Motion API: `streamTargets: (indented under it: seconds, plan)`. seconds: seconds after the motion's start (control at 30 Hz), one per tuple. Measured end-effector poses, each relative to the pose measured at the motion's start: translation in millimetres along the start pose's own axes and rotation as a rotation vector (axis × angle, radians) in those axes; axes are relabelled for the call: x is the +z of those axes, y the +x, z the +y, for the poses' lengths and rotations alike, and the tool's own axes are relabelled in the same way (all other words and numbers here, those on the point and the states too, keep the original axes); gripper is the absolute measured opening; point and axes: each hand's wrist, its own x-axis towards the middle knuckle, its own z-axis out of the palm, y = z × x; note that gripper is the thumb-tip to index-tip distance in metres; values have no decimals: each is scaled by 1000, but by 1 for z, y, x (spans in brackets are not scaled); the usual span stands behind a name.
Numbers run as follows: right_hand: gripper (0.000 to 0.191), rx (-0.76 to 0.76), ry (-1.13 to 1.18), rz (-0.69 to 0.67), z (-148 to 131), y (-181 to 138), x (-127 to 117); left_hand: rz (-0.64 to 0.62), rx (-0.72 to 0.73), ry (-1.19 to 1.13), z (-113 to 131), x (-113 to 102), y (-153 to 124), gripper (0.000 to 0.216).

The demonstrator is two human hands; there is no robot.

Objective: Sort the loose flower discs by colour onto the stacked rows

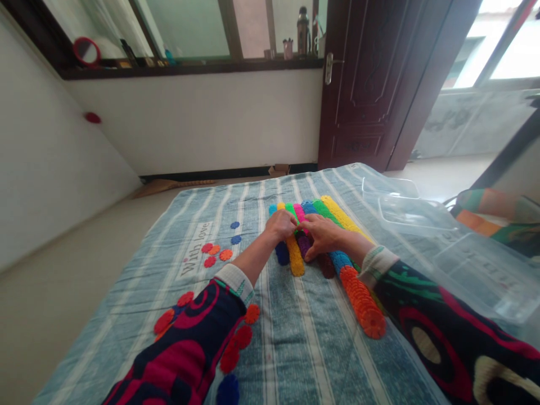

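Note:
Rows of notched plastic discs lie side by side on the bed, sorted by colour. My left hand point(282, 225) is over the rows, its fingers pinched together at the far end of the purple row point(302, 241); what they hold is hidden. Beside it, my right hand point(323, 235) curves around the purple row, thumb on the near side and fingertips at the far side, close to my left fingertips. A yellow-orange row point(296, 259) and a dark blue row point(282, 254) lie under my left hand. Right of my right hand runs a long row ending in orange discs point(367, 309).
Loose red, orange and blue discs point(226, 255) are scattered on the striped bedsheet point(291, 349) to the left, some partly behind my left sleeve. Clear plastic containers point(485, 275) stand at the right edge. Beyond the bed are a wall and a brown door point(371, 84).

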Motion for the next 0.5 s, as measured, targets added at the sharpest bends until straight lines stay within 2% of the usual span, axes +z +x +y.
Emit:
streamTargets:
  seconds: [0.17, 0.37, 0.5]
  plan:
    - [91, -5, -4, 0, 1, -1, 1, -28, 37, 65, 4, -6, -1, 20]
    - [91, 1, -33, -6, 5, 3, 2, 85, 26, 5, -7, -12, -10, 24]
    - [89, 5, -37, -20, 4, 3, 0, 111, 49, -48, -16, -15, -27, 24]
